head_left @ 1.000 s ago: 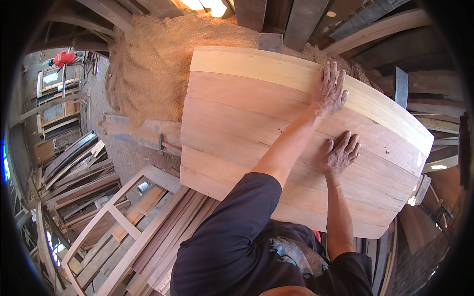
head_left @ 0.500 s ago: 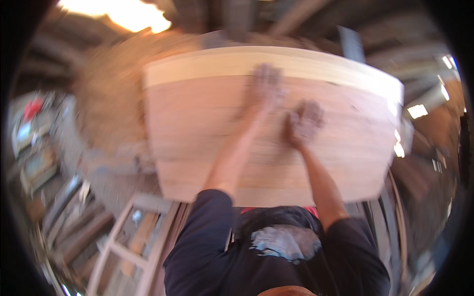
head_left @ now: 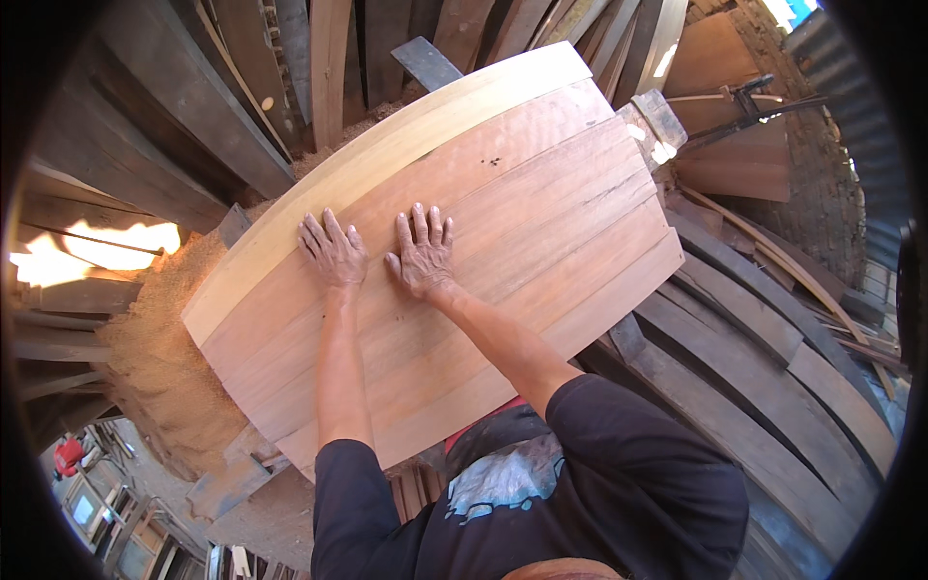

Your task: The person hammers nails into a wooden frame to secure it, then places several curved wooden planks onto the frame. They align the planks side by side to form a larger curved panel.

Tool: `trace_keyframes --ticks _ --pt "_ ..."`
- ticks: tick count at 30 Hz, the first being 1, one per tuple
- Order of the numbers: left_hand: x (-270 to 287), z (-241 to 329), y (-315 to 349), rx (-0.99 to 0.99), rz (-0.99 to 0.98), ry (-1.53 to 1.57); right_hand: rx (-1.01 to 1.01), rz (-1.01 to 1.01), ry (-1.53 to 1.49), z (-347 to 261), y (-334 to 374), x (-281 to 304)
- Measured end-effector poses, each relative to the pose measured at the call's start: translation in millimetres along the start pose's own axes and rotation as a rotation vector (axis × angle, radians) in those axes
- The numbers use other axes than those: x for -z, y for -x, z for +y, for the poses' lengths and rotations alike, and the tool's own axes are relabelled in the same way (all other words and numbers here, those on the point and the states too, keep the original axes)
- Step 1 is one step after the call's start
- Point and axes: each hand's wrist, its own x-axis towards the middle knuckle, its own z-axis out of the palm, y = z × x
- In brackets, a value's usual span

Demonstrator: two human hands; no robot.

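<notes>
A wide wooden panel [head_left: 541, 242] of joined reddish boards, with a paler yellow board along its far edge, lies in front of me. My left hand [head_left: 335, 253] rests flat on it near the seam with the pale strip, fingers spread. Just to the right, my right hand [head_left: 423, 256] lies palm down on the reddish boards, its fingers apart. Neither hand grips anything. Both arms reach forward over the panel's near edge.
Long planks [head_left: 744, 358] are stacked at the right, and more boards [head_left: 203, 87] lean beyond the panel. A heap of sawdust [head_left: 159, 358] lies at the left. A wooden block [head_left: 657, 121] sits by the panel's far right corner.
The view has turned and sharpened, so the panel now slants up to the right. Both hands are still on the panel; my left hand appears farther left and lower in the picture.
</notes>
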Motion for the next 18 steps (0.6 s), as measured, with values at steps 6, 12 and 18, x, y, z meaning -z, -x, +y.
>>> trace_keyframes --ticks 6,12,18 --pt "6 39 42 0.262 -0.103 -0.003 0.025 -0.011 -0.058 42 1 45" --pt "5 72 52 0.36 -0.121 -0.066 -0.087 -0.057 0.07 133 -4 89" --pt "10 77 44 0.385 -0.232 -0.077 -0.037 -0.107 0.09 149 -5 78"
